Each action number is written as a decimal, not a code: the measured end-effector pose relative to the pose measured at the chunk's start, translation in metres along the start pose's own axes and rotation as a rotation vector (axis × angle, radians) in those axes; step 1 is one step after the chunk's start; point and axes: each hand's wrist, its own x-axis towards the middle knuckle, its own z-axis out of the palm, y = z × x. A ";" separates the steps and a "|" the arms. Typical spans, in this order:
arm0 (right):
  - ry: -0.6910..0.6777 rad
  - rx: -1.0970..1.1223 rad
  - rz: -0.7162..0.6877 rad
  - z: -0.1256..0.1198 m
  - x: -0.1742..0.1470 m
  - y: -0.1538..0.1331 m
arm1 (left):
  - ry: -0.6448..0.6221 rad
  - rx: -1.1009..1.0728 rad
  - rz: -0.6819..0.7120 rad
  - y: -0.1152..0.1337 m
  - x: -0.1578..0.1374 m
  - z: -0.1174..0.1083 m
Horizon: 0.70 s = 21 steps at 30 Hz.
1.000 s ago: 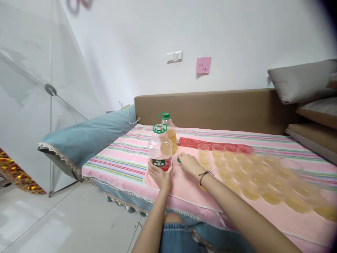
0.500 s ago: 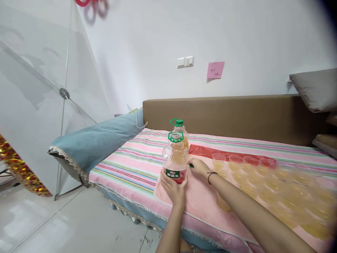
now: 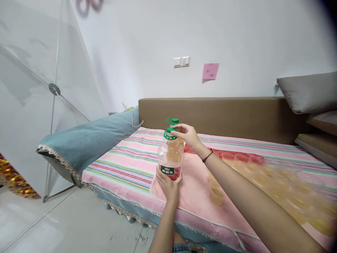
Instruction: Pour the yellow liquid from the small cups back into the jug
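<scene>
A large clear plastic bottle (image 3: 168, 153) with a green and red label stands upright on the pink mat (image 3: 193, 175). Around its lower part wraps my left hand (image 3: 168, 182), closed on it. My right hand (image 3: 188, 135) is at the bottle's neck, thumb and fingers pinching the green cap (image 3: 171, 131), which sits on the mouth. Right behind, partly hidden, is a second bottle (image 3: 175, 121) with a green cap and some yellow liquid. To the right of the mat's middle stands a plastic cup (image 3: 217, 196) of yellow drink, near my right forearm.
Many clear cups of yellow drink (image 3: 276, 191) crowd the right side, partly behind my right forearm. A red plastic bag (image 3: 189, 149) lies behind them. The sofa backrest (image 3: 223, 114) rises behind, with cushions (image 3: 308, 91) at the right and a blue-covered armrest (image 3: 92, 130) at the left.
My right hand has risen from beside the bottle to its top, bringing the green cap onto the previously uncapped mouth. My left hand keeps holding the bottle. The view has shifted slightly right.
</scene>
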 end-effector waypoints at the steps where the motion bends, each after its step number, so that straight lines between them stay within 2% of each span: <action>1: 0.001 -0.001 0.006 0.001 -0.002 0.002 | 0.001 -0.002 0.003 0.000 0.000 0.000; 5: -0.046 -0.029 0.029 -0.005 0.001 0.002 | -0.004 -0.011 0.004 0.000 0.000 -0.001; 10: -0.119 -0.131 0.056 -0.008 0.011 -0.015 | 0.000 -0.027 -0.005 0.000 0.001 -0.002; 14: -0.026 -0.161 0.060 -0.021 -0.002 -0.038 | 0.015 -0.076 -0.035 0.001 0.006 -0.003; 17: 0.111 -0.144 0.015 -0.045 -0.043 -0.062 | 0.029 -0.115 -0.033 0.003 0.016 -0.001; 19: 0.134 -0.175 0.000 -0.064 -0.089 -0.074 | 0.031 -0.132 -0.028 0.005 0.023 0.003; 21: 0.163 -0.265 0.060 -0.086 -0.148 -0.079 | 0.019 -0.141 -0.029 0.007 0.028 0.008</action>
